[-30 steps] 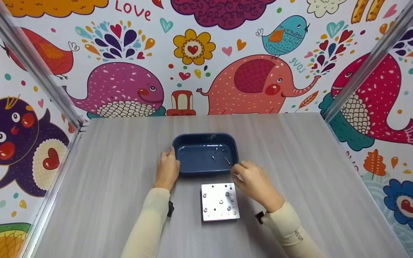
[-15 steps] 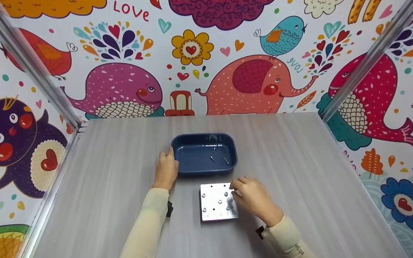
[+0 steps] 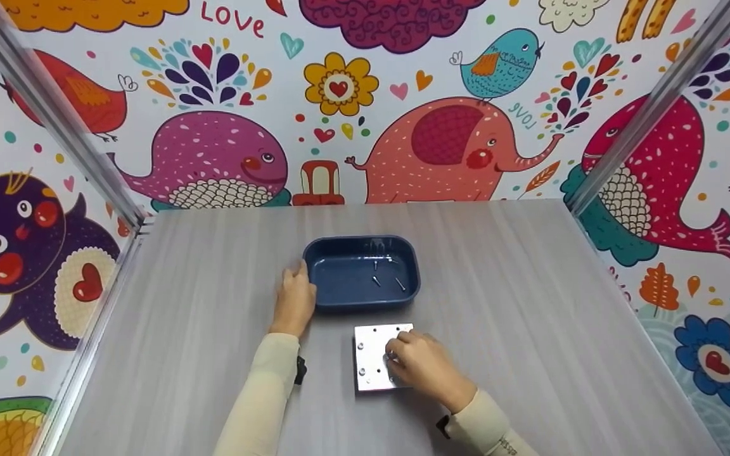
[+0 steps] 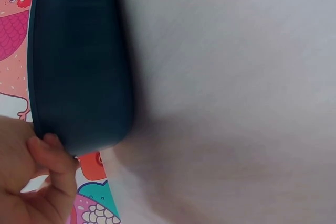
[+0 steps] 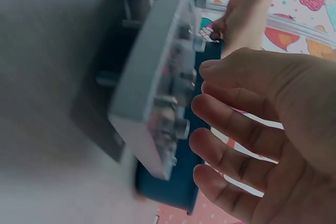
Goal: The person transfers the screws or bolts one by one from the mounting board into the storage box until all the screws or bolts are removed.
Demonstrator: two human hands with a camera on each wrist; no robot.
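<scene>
A square silver metal plate [image 3: 370, 356] stands raised over the table, with bolts and holes in its top. My right hand [image 3: 427, 366] is over its right half. In the right wrist view the fingers are loosely bent, thumb [image 5: 220, 72] and index fingertip close beside a bolt head [image 5: 188, 80]. Nothing shows between them. The hand hides several bolts from the head view. My left hand [image 3: 295, 299] rests at the left end of a dark blue tray [image 3: 365, 305]; in the left wrist view its fingers [image 4: 58, 156] pinch the tray's rim. A few small screws [image 3: 400, 284] lie inside.
The grey wood-grain table [image 3: 225, 266] extends around tray and plate. Metal frame posts [image 3: 650, 114] rise at both sides. Patterned wall panels [image 3: 352, 152] stand behind and beside the table. Bolt shanks [image 5: 107, 78] stick out below the plate.
My right hand has moved from the tray's near right corner toward me, then left over the plate's bolts. My left hand has stayed at the tray's left end.
</scene>
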